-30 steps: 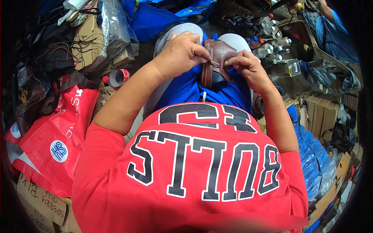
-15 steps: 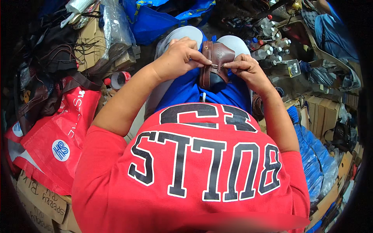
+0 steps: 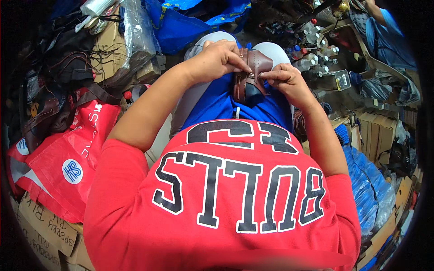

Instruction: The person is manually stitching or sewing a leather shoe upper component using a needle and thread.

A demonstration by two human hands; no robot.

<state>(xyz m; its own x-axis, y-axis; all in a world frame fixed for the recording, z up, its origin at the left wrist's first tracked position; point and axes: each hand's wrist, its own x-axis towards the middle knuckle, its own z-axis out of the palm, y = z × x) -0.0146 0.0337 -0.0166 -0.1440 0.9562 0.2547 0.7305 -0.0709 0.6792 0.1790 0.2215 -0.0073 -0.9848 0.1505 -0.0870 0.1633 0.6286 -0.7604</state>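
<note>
A brown leather shoe (image 3: pixel 263 62) rests between my knees, its dark opening toward my body. Along its left side runs a stitched collar strip with small eyelets. My left hand (image 3: pixel 219 58) reaches over from the left, thumb and forefinger pinched together at the shoe's middle. From the right, my right hand (image 3: pixel 289 82) pinches close to the same spot, its fingertips against the leather. Something short, thin and pale shows between the two sets of fingertips, too small to name. The shoe's underside is hidden.
Blue and grey shorts cover my legs. Ahead lies a blue bag (image 3: pixel 181 29); clear plastic bottles (image 3: pixel 312 58) crowd the right front. On my left are a red bag (image 3: pixel 68 153) and cardboard (image 3: pixel 110 52). Blue plastic wrap (image 3: pixel 361 185) lies right. Someone's arm (image 3: pixel 375 11) shows at top right.
My left hand has shifted slightly right and down, bringing its fingertips nearer to my right hand's. The right hand and the shoe have hardly moved.
</note>
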